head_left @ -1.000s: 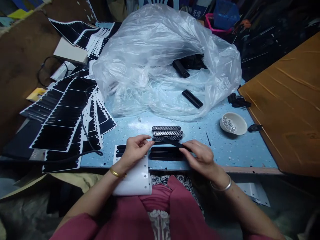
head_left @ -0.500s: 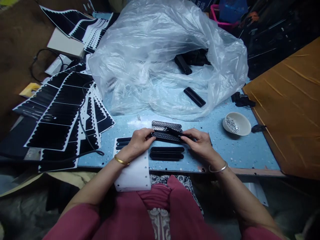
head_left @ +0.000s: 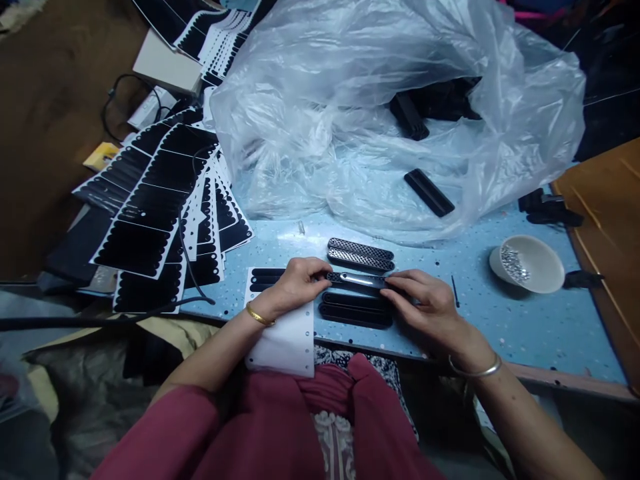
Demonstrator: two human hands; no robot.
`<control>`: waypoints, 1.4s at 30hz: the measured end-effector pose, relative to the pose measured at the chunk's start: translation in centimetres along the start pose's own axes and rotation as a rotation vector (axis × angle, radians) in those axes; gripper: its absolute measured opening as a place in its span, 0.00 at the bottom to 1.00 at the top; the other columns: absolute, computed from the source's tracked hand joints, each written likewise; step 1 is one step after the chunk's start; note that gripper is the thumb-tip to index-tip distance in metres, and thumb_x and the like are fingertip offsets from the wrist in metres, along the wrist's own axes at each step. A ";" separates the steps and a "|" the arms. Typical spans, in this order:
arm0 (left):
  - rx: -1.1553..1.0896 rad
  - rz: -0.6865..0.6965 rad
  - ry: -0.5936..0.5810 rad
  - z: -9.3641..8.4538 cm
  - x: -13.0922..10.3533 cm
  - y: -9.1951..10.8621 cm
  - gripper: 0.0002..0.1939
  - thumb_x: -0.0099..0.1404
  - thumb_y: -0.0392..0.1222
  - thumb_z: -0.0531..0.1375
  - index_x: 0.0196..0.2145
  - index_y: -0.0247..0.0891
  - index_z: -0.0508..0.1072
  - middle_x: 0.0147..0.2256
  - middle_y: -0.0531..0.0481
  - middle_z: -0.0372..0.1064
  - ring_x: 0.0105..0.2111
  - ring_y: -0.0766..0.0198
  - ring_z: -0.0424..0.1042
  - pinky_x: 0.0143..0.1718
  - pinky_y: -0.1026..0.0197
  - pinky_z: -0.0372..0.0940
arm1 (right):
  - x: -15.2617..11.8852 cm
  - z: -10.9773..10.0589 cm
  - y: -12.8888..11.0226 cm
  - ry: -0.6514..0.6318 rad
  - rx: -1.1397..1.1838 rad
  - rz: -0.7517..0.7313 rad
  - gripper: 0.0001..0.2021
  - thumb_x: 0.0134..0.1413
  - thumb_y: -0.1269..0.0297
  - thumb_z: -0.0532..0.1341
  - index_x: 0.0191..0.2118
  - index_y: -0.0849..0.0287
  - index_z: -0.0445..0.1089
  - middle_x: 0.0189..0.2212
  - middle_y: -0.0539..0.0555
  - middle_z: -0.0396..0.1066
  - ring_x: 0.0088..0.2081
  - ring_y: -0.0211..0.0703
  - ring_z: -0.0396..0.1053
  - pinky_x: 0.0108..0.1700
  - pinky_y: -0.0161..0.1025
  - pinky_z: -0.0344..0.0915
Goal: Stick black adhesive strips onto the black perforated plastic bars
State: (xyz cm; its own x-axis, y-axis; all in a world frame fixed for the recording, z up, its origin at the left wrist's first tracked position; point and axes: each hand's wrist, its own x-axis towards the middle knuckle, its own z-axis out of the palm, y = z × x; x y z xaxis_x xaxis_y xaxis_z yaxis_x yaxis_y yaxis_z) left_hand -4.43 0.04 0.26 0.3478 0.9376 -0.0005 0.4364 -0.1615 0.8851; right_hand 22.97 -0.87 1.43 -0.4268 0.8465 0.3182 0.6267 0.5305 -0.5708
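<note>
Between my two hands is a dark patterned strip (head_left: 336,277) with a glossy black strip (head_left: 363,279) lying along its top. My left hand (head_left: 305,280) pinches the left end of the patterned strip. At the other end, the fingers of my right hand (head_left: 420,297) are closed on the glossy strip; whether they also grip the patterned one is hidden. Two patterned strips (head_left: 360,253) lie just behind, and two plain black pieces (head_left: 356,310) lie in front. A white sheet (head_left: 280,333) with black strips sits under my left wrist.
A large clear plastic bag (head_left: 310,80) covers the back of the blue table (head_left: 480,320), with a black piece (head_left: 429,192) on it. Black label sheets (head_left: 135,237) and a cable (head_left: 187,267) are at left. At right stands a white bowl (head_left: 545,263) of small metal parts.
The view has shifted, so the table items sit differently in frame. The glossy strip, tilted before, now lies along the patterned strip, which has come away from the two behind it, towards me.
</note>
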 end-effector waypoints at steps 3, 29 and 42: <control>-0.035 -0.037 0.007 -0.1 0.0 0.1 0.09 0.56 0.30 0.61 0.36 0.32 0.77 0.28 0.50 0.73 0.25 0.70 0.69 0.28 0.66 0.64 | 0.4 0.4 0.1 0.017 -0.019 -0.018 0.07 0.57 0.63 0.63 0.37 0.60 0.77 0.33 0.59 0.75 0.33 0.45 0.73 0.34 0.41 0.71; -0.148 -0.134 -0.030 0.2 -0.1 0.1 0.08 0.55 0.32 0.62 0.34 0.31 0.78 0.24 0.51 0.73 0.23 0.70 0.70 0.26 0.68 0.66 | 1.2 1.3 -0.9 -0.011 -0.009 -0.100 0.06 0.57 0.68 0.62 0.39 0.59 0.76 0.33 0.58 0.78 0.32 0.46 0.76 0.34 0.43 0.72; -0.125 -0.132 -0.037 0.0 -0.1 0.2 0.08 0.55 0.31 0.62 0.35 0.31 0.78 0.25 0.50 0.74 0.24 0.69 0.71 0.27 0.67 0.67 | 1.0 1.4 -0.8 -0.007 -0.011 -0.102 0.06 0.56 0.67 0.63 0.39 0.58 0.77 0.33 0.57 0.79 0.32 0.45 0.76 0.34 0.42 0.71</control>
State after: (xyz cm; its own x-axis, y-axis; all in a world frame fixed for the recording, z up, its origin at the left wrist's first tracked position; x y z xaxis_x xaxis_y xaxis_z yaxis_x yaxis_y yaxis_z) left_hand -4.36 -0.09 0.43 0.3262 0.9356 -0.1353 0.3745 0.0036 0.9272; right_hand 21.16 -0.51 1.15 -0.4931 0.7876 0.3694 0.5870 0.6147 -0.5269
